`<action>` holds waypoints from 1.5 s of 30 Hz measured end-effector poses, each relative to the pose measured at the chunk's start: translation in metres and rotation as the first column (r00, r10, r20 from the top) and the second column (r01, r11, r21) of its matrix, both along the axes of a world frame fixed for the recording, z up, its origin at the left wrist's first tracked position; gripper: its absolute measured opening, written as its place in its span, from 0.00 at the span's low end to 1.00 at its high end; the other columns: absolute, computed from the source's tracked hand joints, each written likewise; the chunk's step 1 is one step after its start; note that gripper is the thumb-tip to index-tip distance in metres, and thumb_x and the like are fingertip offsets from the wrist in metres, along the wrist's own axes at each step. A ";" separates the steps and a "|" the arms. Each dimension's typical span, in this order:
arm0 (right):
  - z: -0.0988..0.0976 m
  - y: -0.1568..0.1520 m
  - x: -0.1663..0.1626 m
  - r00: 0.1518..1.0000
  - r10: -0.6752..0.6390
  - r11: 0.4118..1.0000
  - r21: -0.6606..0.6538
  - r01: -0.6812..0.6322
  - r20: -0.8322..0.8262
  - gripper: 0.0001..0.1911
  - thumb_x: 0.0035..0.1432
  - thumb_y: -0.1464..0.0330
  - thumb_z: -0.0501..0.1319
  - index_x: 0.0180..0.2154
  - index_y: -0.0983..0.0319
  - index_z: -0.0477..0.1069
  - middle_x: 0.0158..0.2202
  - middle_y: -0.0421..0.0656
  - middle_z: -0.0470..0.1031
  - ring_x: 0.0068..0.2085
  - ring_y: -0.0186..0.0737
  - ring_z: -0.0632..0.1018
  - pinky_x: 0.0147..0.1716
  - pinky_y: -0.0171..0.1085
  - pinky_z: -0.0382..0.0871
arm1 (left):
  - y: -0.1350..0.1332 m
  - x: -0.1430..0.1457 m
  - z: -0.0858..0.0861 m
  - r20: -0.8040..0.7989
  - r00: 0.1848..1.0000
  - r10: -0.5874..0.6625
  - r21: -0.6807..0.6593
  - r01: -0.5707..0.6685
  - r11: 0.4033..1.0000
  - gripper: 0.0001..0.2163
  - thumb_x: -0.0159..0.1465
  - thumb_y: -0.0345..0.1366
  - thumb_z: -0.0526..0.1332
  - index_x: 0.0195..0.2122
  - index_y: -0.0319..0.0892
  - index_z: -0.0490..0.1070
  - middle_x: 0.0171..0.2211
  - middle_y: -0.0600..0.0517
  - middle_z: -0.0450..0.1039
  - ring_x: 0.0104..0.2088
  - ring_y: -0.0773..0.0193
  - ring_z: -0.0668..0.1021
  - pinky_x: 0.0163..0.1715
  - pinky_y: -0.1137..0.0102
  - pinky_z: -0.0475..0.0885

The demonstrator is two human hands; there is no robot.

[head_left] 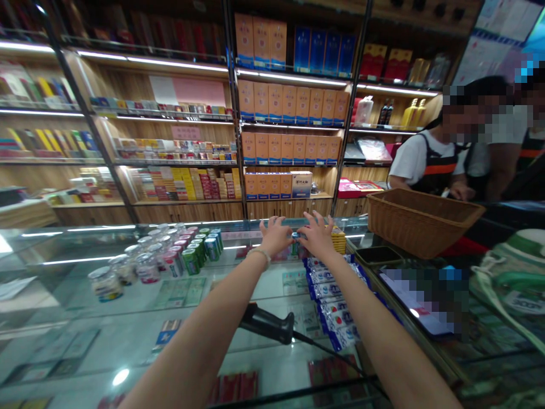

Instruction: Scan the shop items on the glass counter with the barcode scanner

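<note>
Both my hands reach out over the far part of the glass counter [255, 287]. Between them is a small canister [295, 245] with a blue top and a greenish side. My left hand [276, 236] touches it from the left, its other fingers raised and spread. From the right, the fingertips of my right hand [317, 234] meet its top edge. Blue-and-white packets [336, 307] lie in a row by my right forearm. Under my arms rests a black handheld scanner [268, 324] with its cable. Small green cans [193, 255] stand to the left.
Lidded jars [106, 284] stand in rows at the left. Yellow packs [338, 238] are stacked behind my right hand. A wicker basket [417, 221], a tablet [415, 301] and a green bag [511, 278] occupy the right. Two people stand beyond; shelves [293, 125] line the wall.
</note>
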State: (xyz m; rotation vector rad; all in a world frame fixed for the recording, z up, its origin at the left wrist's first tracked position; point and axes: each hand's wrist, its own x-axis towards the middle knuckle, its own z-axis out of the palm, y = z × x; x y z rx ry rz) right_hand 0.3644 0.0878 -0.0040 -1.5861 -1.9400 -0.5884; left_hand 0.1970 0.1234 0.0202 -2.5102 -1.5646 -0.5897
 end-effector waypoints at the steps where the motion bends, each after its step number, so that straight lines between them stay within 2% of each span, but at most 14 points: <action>1: 0.000 -0.001 0.000 1.000 0.005 1.000 0.002 -0.005 -0.004 0.06 0.60 0.62 0.69 0.41 0.51 0.82 0.69 0.45 0.64 0.70 0.58 0.57 0.66 0.70 0.40 | 0.002 0.000 -0.001 0.001 1.000 0.003 0.001 -0.003 1.000 0.10 0.61 0.48 0.68 0.42 0.55 0.83 0.69 0.50 0.63 0.69 0.43 0.59 0.67 0.36 0.46; 7: -0.001 -0.002 0.002 0.999 0.011 1.000 0.009 -0.010 -0.036 0.07 0.61 0.67 0.66 0.40 0.51 0.82 0.69 0.43 0.65 0.70 0.57 0.57 0.66 0.69 0.40 | 0.007 0.003 0.000 -0.003 1.000 0.016 0.000 -0.016 1.000 0.08 0.62 0.47 0.67 0.40 0.55 0.83 0.68 0.51 0.63 0.69 0.43 0.59 0.67 0.35 0.47; 15: -0.001 0.001 0.003 0.999 -0.016 1.000 -0.006 0.016 -0.037 0.07 0.63 0.64 0.66 0.42 0.51 0.82 0.70 0.44 0.63 0.71 0.57 0.57 0.67 0.69 0.40 | 0.016 0.009 0.002 -0.019 1.000 0.006 0.000 -0.006 1.000 0.09 0.63 0.46 0.67 0.41 0.54 0.83 0.68 0.49 0.64 0.70 0.45 0.58 0.67 0.34 0.45; 30: 0.006 0.002 0.009 0.995 -0.065 0.998 -0.017 0.064 -0.081 0.12 0.62 0.65 0.66 0.48 0.52 0.79 0.70 0.46 0.61 0.71 0.57 0.56 0.67 0.69 0.40 | 0.041 0.021 -0.001 -0.020 1.000 0.008 -0.009 -0.009 1.000 0.11 0.62 0.47 0.67 0.43 0.54 0.82 0.68 0.49 0.63 0.70 0.43 0.56 0.68 0.35 0.43; 37: 0.012 -0.003 0.010 0.993 -0.080 0.997 -0.021 0.079 -0.082 0.13 0.64 0.64 0.63 0.50 0.52 0.78 0.70 0.47 0.62 0.71 0.57 0.56 0.67 0.68 0.42 | 0.042 0.023 0.000 -0.013 1.000 0.010 -0.024 -0.010 1.000 0.12 0.61 0.48 0.67 0.44 0.53 0.82 0.68 0.48 0.64 0.70 0.43 0.56 0.68 0.35 0.42; 45: 0.008 0.001 0.011 0.994 -0.076 0.997 0.001 0.077 -0.083 0.14 0.63 0.62 0.64 0.50 0.53 0.78 0.70 0.49 0.62 0.71 0.58 0.56 0.66 0.69 0.42 | 0.040 0.024 0.001 -0.026 1.000 0.011 -0.040 -0.012 0.999 0.13 0.61 0.49 0.66 0.44 0.51 0.81 0.67 0.48 0.64 0.70 0.42 0.57 0.68 0.35 0.42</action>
